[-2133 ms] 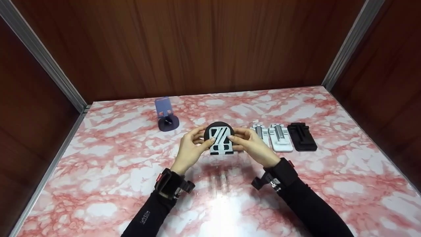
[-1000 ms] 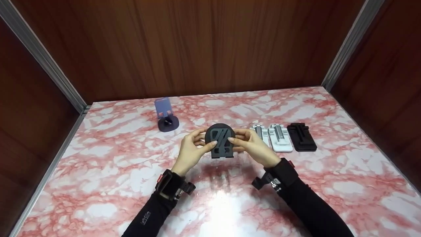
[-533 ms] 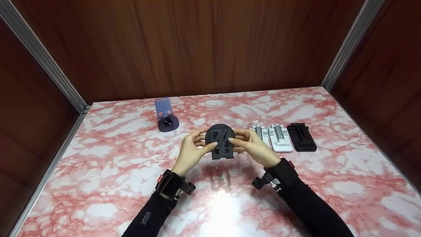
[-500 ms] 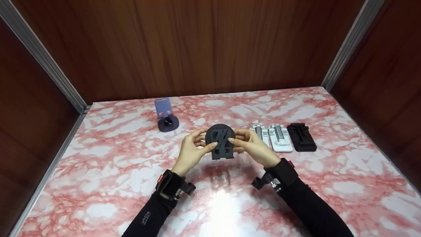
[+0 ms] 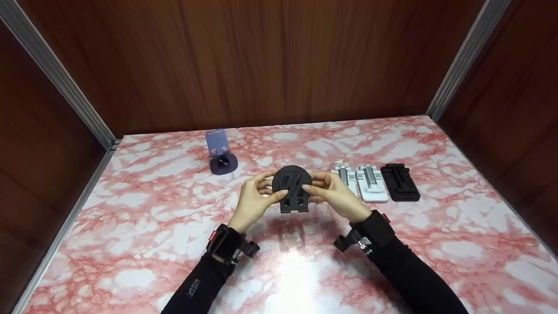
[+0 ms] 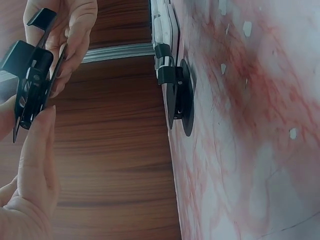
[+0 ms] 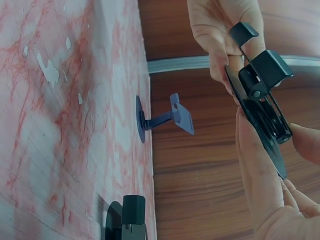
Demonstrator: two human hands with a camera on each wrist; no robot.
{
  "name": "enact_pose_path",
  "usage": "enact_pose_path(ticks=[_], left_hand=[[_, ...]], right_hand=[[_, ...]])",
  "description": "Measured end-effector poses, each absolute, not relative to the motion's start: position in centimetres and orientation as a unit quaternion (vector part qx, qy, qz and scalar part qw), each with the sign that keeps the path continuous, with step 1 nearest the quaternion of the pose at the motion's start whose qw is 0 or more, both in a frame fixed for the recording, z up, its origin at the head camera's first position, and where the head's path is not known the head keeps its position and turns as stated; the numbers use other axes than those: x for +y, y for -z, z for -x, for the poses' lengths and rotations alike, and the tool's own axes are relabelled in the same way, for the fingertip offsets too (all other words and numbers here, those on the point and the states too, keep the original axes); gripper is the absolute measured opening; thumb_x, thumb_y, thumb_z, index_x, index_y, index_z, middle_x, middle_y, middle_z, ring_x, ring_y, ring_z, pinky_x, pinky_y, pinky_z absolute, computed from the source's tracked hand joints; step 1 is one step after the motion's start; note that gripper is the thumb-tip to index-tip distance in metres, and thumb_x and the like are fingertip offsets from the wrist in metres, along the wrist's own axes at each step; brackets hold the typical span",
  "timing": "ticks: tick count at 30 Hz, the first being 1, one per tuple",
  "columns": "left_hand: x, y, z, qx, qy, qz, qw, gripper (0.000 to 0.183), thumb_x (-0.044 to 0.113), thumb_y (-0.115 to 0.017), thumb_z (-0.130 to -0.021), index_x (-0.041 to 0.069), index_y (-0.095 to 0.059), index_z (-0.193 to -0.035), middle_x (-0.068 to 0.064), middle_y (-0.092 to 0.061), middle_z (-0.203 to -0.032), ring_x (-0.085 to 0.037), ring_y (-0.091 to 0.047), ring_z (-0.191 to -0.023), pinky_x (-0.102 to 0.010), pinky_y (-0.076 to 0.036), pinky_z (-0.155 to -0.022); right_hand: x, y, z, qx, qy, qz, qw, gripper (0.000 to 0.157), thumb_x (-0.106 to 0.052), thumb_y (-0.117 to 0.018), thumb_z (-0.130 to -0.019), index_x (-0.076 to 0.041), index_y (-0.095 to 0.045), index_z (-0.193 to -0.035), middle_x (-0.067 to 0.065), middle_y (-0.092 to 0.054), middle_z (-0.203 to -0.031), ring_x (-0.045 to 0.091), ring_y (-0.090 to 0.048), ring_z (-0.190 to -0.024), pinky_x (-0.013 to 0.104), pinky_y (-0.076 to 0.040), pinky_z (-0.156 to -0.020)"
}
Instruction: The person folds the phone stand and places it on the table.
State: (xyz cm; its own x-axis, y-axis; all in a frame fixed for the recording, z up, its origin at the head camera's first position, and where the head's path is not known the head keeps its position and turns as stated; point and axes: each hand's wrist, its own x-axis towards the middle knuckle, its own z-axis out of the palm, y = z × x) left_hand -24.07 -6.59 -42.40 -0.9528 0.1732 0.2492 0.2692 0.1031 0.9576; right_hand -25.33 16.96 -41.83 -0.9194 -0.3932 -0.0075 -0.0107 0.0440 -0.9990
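A black folding phone stand point(image 5: 292, 174) with a round base and a slotted back plate is held up in front of me by both hands, folded flat. My left hand point(image 5: 253, 200) pinches its left edge, thumb on the front plate and fingers behind. My right hand point(image 5: 338, 196) grips the right edge the same way. Seen edge-on in the left wrist view, the stand point(image 6: 36, 77) shows its hinge and bent lips between the two plates. In the right wrist view the stand's round base point(image 7: 257, 130) lies against the fingers, with a thumb on the opposite side.
A purple phone stand point(image 5: 217, 141) stands unfolded at the back left. Two white folded stands, one point(image 5: 372, 187) plainly visible, and a black one point(image 5: 400, 185) lie at the right. Another black round-based stand point(image 6: 186, 100) sits on the marbled table point(image 5: 144, 244), hidden in the head view.
The stand's front has gone from bright with glare to dark as it tilted, and it has sunk slightly. Both hands keep nearly the same grip and place.
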Motion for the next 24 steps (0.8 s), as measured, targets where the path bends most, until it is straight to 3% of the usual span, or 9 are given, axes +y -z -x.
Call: enact_pose_path(ticks=[11, 13, 16, 20, 24], left_hand=[[-6.6, 42.5, 24.3, -0.736, 0.663, 0.134, 0.024, 0.049, -0.003, -0.082, -0.09, -0.01, -0.066, -0.136, -0.023, -0.081, -0.107, -0.002, -0.065, -0.074, -0.014, -0.055, -0.071], [-6.7, 42.5, 24.3, -0.731, 0.668, 0.135, 0.022, 0.049, -0.004, -0.082, -0.09, -0.01, -0.065, -0.136, -0.02, -0.08, -0.105, -0.003, -0.065, -0.074, -0.015, -0.055, -0.071], [-6.8, 42.3, 24.3, -0.724, 0.676, 0.134, 0.018, 0.05, -0.004, -0.081, -0.09, -0.009, -0.065, -0.137, -0.014, -0.079, -0.101, -0.004, -0.065, -0.073, -0.016, -0.055, -0.071], [-7.0, 42.1, 24.2, -0.721, 0.681, 0.128, 0.014, 0.052, -0.004, -0.081, -0.09, -0.007, -0.064, -0.139, -0.009, -0.078, -0.1, -0.005, -0.065, -0.07, -0.016, -0.056, -0.068], [-7.4, 42.2, 24.5, -0.721, 0.683, 0.116, 0.017, 0.05, -0.003, -0.079, -0.092, -0.007, -0.064, -0.139, -0.014, -0.078, -0.105, -0.007, -0.065, -0.07, -0.017, -0.057, -0.067]], right_hand=[[16.9, 41.8, 25.3, 0.722, 0.662, 0.152, 0.129, 0.045, -0.006, -0.064, -0.105, 0.015, -0.056, -0.143, -0.011, -0.078, -0.105, 0.003, -0.075, -0.092, 0.02, -0.066, -0.083], [16.9, 41.7, 25.3, 0.734, 0.649, 0.156, 0.122, 0.046, -0.007, -0.065, -0.104, 0.015, -0.056, -0.144, -0.006, -0.078, -0.109, 0.003, -0.075, -0.092, 0.021, -0.066, -0.083], [17.0, 41.6, 25.3, 0.765, 0.612, 0.173, 0.1, 0.046, -0.008, -0.067, -0.104, 0.015, -0.058, -0.143, 0.013, -0.08, -0.116, 0.005, -0.075, -0.091, 0.024, -0.067, -0.081], [17.1, 41.2, 25.3, 0.812, 0.545, 0.205, 0.043, 0.046, -0.007, -0.069, -0.104, 0.014, -0.06, -0.144, 0.032, -0.073, -0.132, 0.026, -0.079, -0.107, 0.029, -0.068, -0.089], [17.3, 40.8, 25.1, 0.834, 0.505, 0.222, -0.024, 0.05, -0.005, -0.069, -0.105, 0.012, -0.056, -0.15, 0.033, -0.065, -0.146, 0.047, -0.065, -0.136, 0.046, -0.058, -0.117]])
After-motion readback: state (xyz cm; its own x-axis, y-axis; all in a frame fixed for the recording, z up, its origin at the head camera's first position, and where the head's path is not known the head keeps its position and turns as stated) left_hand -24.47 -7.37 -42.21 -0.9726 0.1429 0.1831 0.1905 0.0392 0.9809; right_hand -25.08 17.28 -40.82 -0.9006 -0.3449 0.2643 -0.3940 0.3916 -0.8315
